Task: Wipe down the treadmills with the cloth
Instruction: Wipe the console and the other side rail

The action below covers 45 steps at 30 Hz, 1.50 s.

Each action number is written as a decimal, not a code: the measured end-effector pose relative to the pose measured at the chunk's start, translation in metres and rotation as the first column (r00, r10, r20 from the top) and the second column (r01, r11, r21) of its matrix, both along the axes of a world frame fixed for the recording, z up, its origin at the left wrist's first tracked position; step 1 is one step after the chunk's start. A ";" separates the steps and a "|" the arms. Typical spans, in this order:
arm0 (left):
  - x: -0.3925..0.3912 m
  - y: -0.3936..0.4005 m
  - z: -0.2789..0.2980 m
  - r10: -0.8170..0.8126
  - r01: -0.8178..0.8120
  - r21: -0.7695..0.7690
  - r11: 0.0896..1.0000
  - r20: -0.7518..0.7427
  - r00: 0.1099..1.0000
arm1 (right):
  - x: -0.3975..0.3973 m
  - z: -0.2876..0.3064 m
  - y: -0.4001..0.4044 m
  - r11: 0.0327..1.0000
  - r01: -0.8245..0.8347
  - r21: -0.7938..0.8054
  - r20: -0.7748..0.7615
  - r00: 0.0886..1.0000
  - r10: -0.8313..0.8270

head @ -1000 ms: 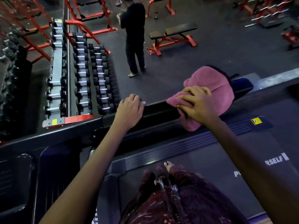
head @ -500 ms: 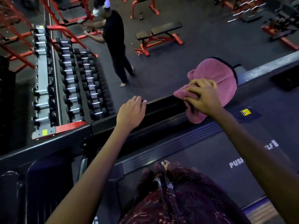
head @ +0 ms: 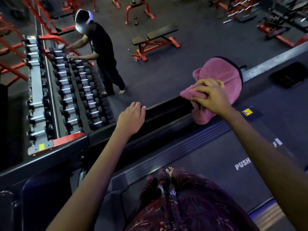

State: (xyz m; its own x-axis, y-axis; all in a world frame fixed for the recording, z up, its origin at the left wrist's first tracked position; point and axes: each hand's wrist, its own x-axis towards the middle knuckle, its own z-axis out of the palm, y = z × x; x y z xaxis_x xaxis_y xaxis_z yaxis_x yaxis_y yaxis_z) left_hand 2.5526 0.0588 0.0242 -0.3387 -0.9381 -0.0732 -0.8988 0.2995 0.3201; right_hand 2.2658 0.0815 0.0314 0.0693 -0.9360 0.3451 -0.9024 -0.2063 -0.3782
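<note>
While the person stands on the treadmill belt [head: 208,164], the step in hand looks like wiping the black side rail [head: 166,112]. Nearest along that rail, the left hand [head: 131,119] rests on its top edge with fingers loosely draped and nothing held; it seems best kept there as a brace. Further along, the right hand [head: 211,97] presses and grips the pink cloth [head: 221,75], which is bunched over the rail. Flattening it and drawing it in long overlapping strokes should cover more. Beyond, another person [head: 101,52] tends the dumbbell rack [head: 70,90].
</note>
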 end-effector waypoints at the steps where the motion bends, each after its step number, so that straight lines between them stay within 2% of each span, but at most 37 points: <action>1: -0.004 -0.002 0.001 -0.008 0.008 0.023 1.000 -0.021 1.000 | 0.005 -0.001 -0.001 0.999 0.036 -0.002 0.010 0.999 -0.036; 5: -0.040 -0.009 0.006 -0.099 0.100 0.043 0.994 -0.027 0.995 | 0.038 -0.009 0.002 0.993 0.107 -0.049 0.012 0.994 -0.107; 10: -0.063 -0.004 0.000 -0.183 0.190 -0.064 0.980 0.101 0.978 | 0.013 -0.007 0.005 1.000 -0.012 -0.010 0.003 1.000 0.012; 14: -0.059 -0.005 -0.002 -0.201 0.208 -0.067 0.976 0.094 0.975 | -0.015 -0.001 -0.005 0.994 0.107 0.016 0.063 0.992 -0.108; 18: -0.060 -0.004 -0.002 -0.202 0.210 -0.083 0.974 0.093 0.975 | -0.001 -0.004 -0.006 0.983 0.182 0.008 0.075 0.980 -0.182; 22: -0.060 -0.006 -0.003 -0.198 0.206 -0.086 0.975 0.098 0.975 | 0.025 -0.013 0.007 0.994 0.105 -0.041 0.083 0.991 -0.102; 26: -0.060 -0.006 -0.002 -0.205 0.214 -0.085 0.973 0.100 0.974 | 0.006 -0.010 0.009 1.000 0.021 -0.024 0.020 1.000 -0.020; 28: -0.059 -0.005 -0.002 -0.208 0.215 -0.092 0.972 0.081 0.975 | -0.017 -0.008 0.006 0.997 0.073 -0.002 0.008 0.997 -0.073; 33: -0.060 -0.005 -0.001 -0.193 0.201 -0.104 0.974 0.078 0.978 | -0.039 -0.005 0.005 0.930 0.364 0.047 0.032 0.930 -0.365; 41: -0.061 -0.007 -0.006 -0.186 0.198 -0.152 0.968 0.090 0.979 | -0.013 -0.005 0.016 0.904 0.426 0.046 -0.081 0.903 -0.422; 43: -0.060 -0.007 -0.006 -0.187 0.197 -0.168 0.966 0.074 0.980 | -0.020 -0.002 0.012 0.873 0.482 0.066 -0.061 0.876 -0.479; 45: -0.060 -0.006 -0.006 -0.188 0.196 -0.174 0.965 0.063 0.980 | -0.026 -0.001 0.007 0.825 0.554 0.113 0.031 0.827 -0.561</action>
